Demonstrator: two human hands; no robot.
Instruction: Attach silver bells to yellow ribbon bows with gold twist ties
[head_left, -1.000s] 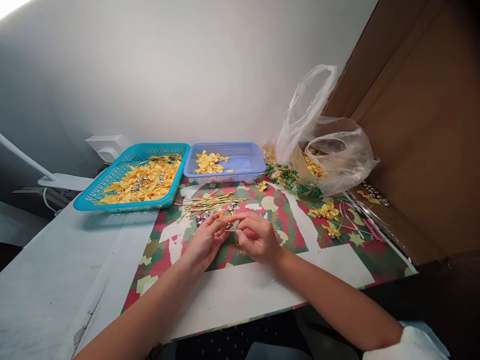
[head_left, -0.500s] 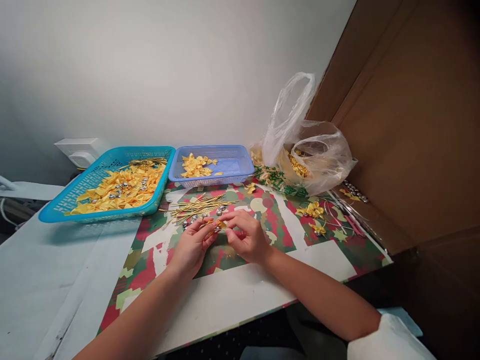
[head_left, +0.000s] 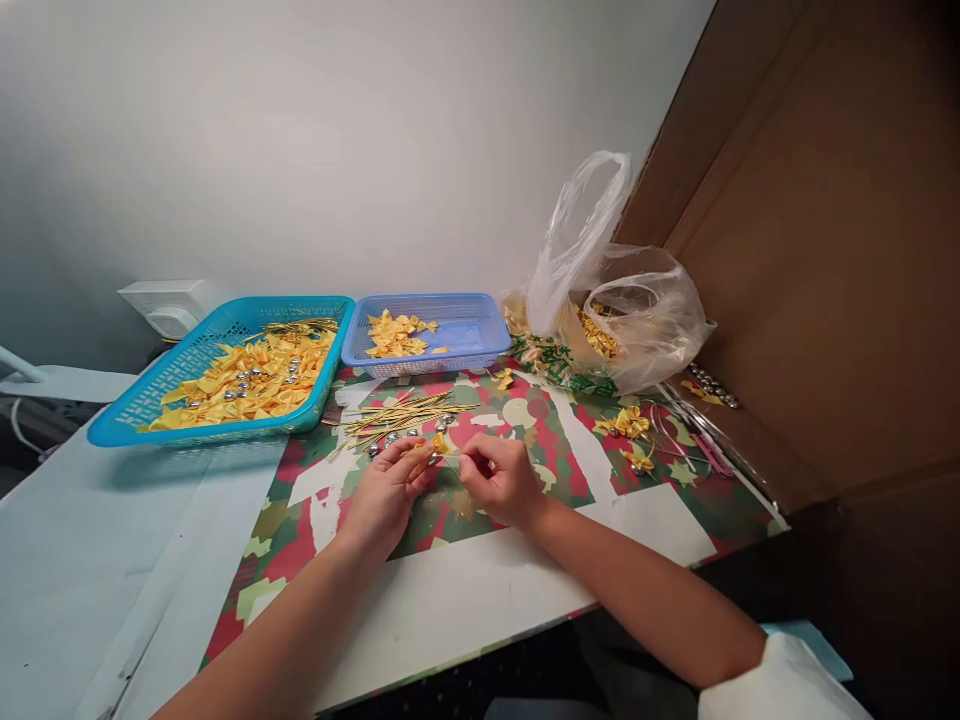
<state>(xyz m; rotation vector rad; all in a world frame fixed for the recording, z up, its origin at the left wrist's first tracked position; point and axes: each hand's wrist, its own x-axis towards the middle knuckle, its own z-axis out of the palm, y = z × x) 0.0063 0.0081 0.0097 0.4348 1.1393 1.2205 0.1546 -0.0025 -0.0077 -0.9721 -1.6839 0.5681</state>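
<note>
Drew right hand away from yellow ribbon bow, pinching pale strand | clasping bow in left hand | apparently tightening strand, inward of surface's near edge

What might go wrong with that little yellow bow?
The thin strand pinched in the right hand might slip, or tug the yellow bow crooked in the left hand. The loose silver balls beside the left hand could roll away if bumped, and the piled gold ties might scatter.
</note>
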